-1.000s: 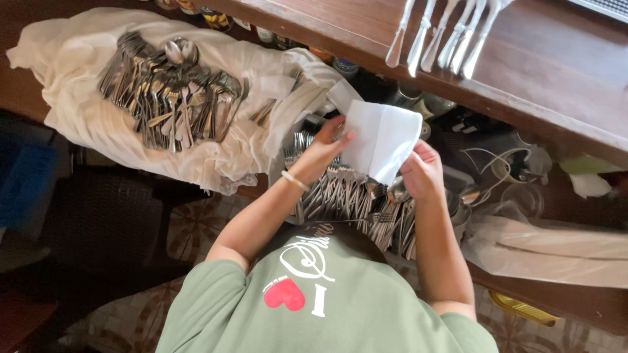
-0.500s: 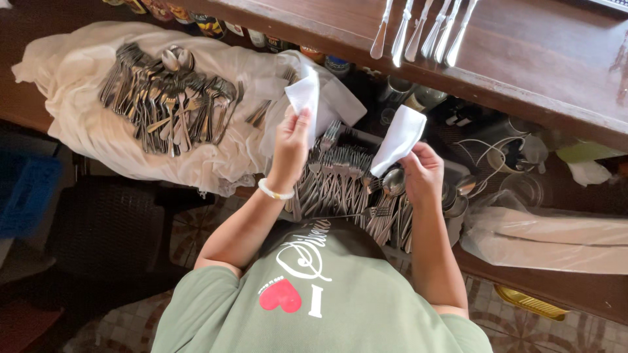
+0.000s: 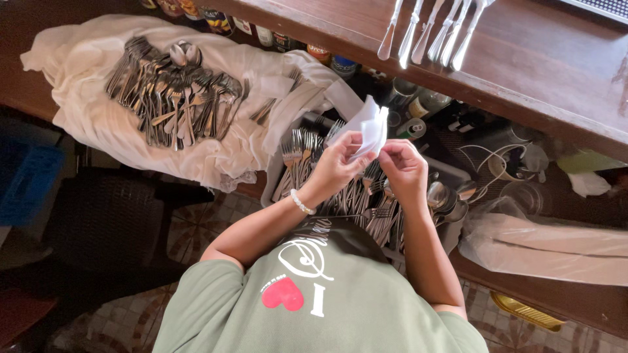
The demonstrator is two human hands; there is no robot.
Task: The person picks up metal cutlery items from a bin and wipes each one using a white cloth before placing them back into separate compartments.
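— Holding anything, those hands?
— Both grasp one white napkin. The left hand pinches its lower edge with curled fingers; the right hand grips beside it, fingertips nearly touching the left's.
— Where is the napkin?
— Raised above a tray of forks, bunched and folded, just below the wooden counter.
— What else lies about?
— A heap of cutlery rests on a cream cloth to the left. Five knives lie side by side on the counter, well apart from the hands.
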